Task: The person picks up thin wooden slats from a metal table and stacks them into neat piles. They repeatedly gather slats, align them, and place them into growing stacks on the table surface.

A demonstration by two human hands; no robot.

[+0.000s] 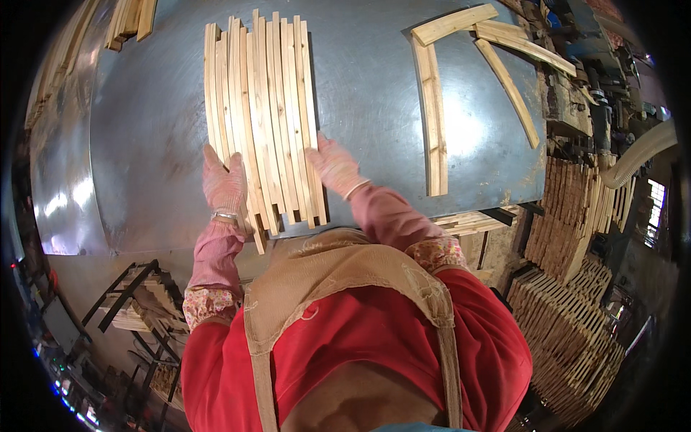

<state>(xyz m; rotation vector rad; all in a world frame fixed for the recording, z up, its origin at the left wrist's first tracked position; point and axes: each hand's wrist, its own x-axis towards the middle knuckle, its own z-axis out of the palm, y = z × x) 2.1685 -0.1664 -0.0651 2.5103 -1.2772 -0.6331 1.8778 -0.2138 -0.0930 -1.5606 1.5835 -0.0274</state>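
A row of several narrow pale wooden strips (263, 115) lies side by side on a grey metal table (367, 93), their ends uneven at both the far and near sides. My left hand (224, 186), in a pinkish glove, grips the row's left edge near its close end, thumb toward the strips. From the other side my right hand (335, 165), gloved too, presses against the right edge with its fingers on the outermost strip. Both hands hold the row between them; some fingertips are hidden under or behind the wood.
Right of the row lie a long wooden strip (433, 122), a short board (455, 24) and a thin curved piece (509, 93). More strips (131, 21) sit at the far left. Stacked wood (568, 338) and a ribbed hose (640, 155) stand at right; a black rack (137, 295) is lower left.
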